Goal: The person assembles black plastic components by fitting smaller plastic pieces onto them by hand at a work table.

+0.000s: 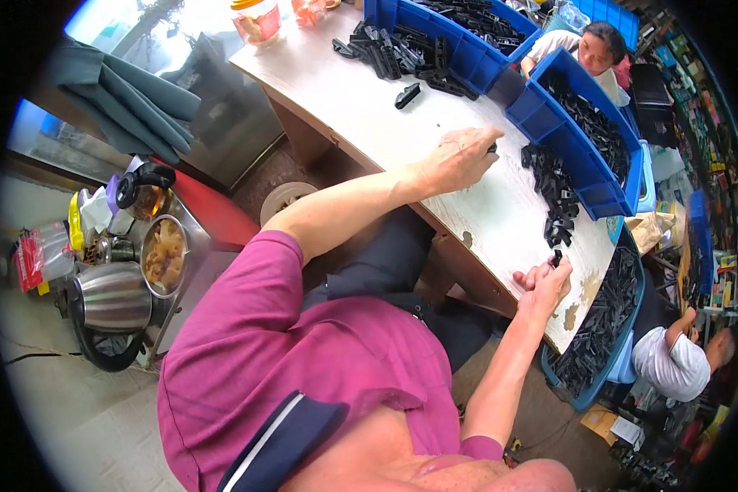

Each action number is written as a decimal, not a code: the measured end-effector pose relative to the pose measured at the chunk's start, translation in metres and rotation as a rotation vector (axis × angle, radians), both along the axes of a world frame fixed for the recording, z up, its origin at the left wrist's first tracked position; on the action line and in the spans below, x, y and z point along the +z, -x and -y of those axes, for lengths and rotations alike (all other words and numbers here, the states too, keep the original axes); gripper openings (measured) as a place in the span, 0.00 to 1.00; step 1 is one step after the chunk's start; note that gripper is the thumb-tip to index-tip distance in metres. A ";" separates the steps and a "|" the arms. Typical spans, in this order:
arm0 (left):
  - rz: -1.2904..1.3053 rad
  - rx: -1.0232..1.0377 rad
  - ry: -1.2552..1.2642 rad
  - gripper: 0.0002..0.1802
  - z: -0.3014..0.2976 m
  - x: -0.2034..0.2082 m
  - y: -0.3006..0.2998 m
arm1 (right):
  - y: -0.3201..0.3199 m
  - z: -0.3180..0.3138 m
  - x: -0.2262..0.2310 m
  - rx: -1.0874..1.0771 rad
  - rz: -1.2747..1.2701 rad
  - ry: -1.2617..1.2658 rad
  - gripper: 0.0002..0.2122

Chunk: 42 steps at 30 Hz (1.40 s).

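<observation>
My left hand is over the white tabletop, fingers closed round a small black part; most of that part is hidden, so its exact kind does not show. Nearer the table's right edge, my right hand pinches another small black plastic piece between thumb and fingertips. Just beyond it, a row of loose black plastic parts lies along a blue bin. One lone black clip-like part rests beyond my left hand, close to a bigger heap of long black parts.
Blue bins full of black parts line the table's far side. A teal tub of black parts stands right of the table. Two people are beyond. At left are a steel kettle and a bowl.
</observation>
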<state>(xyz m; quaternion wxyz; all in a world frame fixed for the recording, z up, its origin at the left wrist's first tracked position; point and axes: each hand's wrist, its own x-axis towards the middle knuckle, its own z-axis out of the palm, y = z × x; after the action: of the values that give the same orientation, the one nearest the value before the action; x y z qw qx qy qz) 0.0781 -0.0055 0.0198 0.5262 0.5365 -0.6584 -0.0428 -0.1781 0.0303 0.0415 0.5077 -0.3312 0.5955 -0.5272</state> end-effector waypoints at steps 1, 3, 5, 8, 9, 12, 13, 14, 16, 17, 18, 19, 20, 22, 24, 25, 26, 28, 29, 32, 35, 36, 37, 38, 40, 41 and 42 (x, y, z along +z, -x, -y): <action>0.048 0.023 -0.002 0.11 -0.004 -0.001 0.001 | 0.000 0.000 0.000 -0.005 -0.002 -0.002 0.15; 0.094 0.039 -0.006 0.12 -0.011 -0.004 -0.003 | 0.001 0.000 -0.001 0.022 0.011 0.012 0.15; 0.198 0.116 -0.304 0.12 -0.021 0.007 -0.012 | 0.002 -0.001 -0.001 0.013 0.005 0.027 0.15; 0.196 0.140 -0.301 0.13 -0.029 0.002 -0.023 | 0.004 0.000 -0.002 0.040 0.030 0.045 0.14; 0.191 0.149 -0.324 0.14 -0.029 -0.003 -0.024 | 0.005 0.001 -0.003 0.021 0.023 0.043 0.14; 0.034 0.041 -0.338 0.13 -0.036 0.001 -0.009 | 0.002 0.000 0.000 0.034 0.048 0.033 0.14; -0.096 -0.037 -0.372 0.13 -0.037 0.002 -0.001 | 0.001 0.000 0.001 0.021 0.048 0.024 0.14; -0.103 -0.059 -0.373 0.13 -0.038 0.002 0.010 | 0.002 0.000 0.001 0.019 0.052 0.026 0.14; -0.355 -0.235 -0.433 0.13 -0.040 0.001 0.036 | 0.000 -0.002 0.002 0.004 0.074 0.025 0.14; -0.489 -0.345 -0.469 0.14 -0.038 -0.006 0.048 | -0.001 -0.001 0.001 -0.009 0.083 0.038 0.15; -0.522 -0.392 -0.456 0.13 -0.037 -0.009 0.062 | -0.001 -0.001 0.000 0.001 0.079 0.042 0.15; -0.559 -0.442 -0.441 0.13 -0.037 -0.012 0.078 | 0.000 -0.001 -0.001 0.008 0.069 0.048 0.15; -0.595 -0.480 -0.426 0.12 -0.038 -0.014 0.092 | 0.002 -0.002 -0.002 0.023 0.051 0.065 0.16; -0.525 -0.507 -0.345 0.12 -0.037 -0.015 0.112 | -0.001 -0.002 -0.004 -0.033 -0.004 0.093 0.16; -0.510 -0.530 -0.336 0.13 -0.035 -0.015 0.124 | 0.003 0.000 -0.009 -0.060 -0.039 0.144 0.16; -0.533 -0.519 -0.372 0.13 -0.034 -0.013 0.126 | 0.006 0.001 -0.013 -0.070 -0.045 0.144 0.16; -0.554 -0.508 -0.409 0.14 -0.033 -0.011 0.128 | 0.009 0.002 -0.018 -0.049 -0.040 0.183 0.15; -0.589 -0.490 -0.462 0.15 -0.032 -0.010 0.127 | 0.012 0.000 -0.022 -0.020 -0.007 0.228 0.14; -0.621 -0.460 -0.515 0.15 -0.032 -0.009 0.125 | 0.011 0.000 -0.020 -0.013 -0.002 0.196 0.14; -0.599 -0.440 -0.486 0.16 -0.034 -0.009 0.127 | 0.005 -0.003 -0.023 -0.043 0.006 0.246 0.14; -0.561 -0.414 -0.443 0.16 -0.037 -0.005 0.131 | 0.008 -0.001 -0.021 -0.053 -0.020 0.233 0.14; -0.543 -0.430 -0.461 0.16 -0.038 -0.004 0.129 | 0.007 -0.004 -0.020 -0.060 -0.023 0.223 0.14; -0.526 -0.444 -0.476 0.15 -0.040 -0.002 0.126 | 0.008 -0.004 -0.020 -0.062 -0.024 0.223 0.14; -0.526 -0.445 -0.477 0.15 -0.040 -0.004 0.125 | 0.008 -0.004 -0.021 -0.064 -0.020 0.235 0.14; -0.533 -0.562 -0.447 0.16 -0.041 -0.006 0.123 | 0.011 -0.003 -0.026 -0.067 -0.016 0.247 0.14; -0.533 -0.565 -0.447 0.16 -0.040 -0.005 0.124 | 0.014 -0.002 -0.029 -0.049 -0.039 0.249 0.13; -0.525 -0.522 -0.456 0.15 -0.038 -0.003 0.127 | 0.017 -0.001 -0.032 -0.032 -0.063 0.252 0.13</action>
<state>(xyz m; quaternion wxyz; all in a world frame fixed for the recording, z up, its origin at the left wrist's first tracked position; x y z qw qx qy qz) -0.0484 0.0328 0.0165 0.5154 0.4252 -0.5896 -0.4538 -0.1949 0.0315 0.0094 0.4347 -0.3994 0.5454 -0.5950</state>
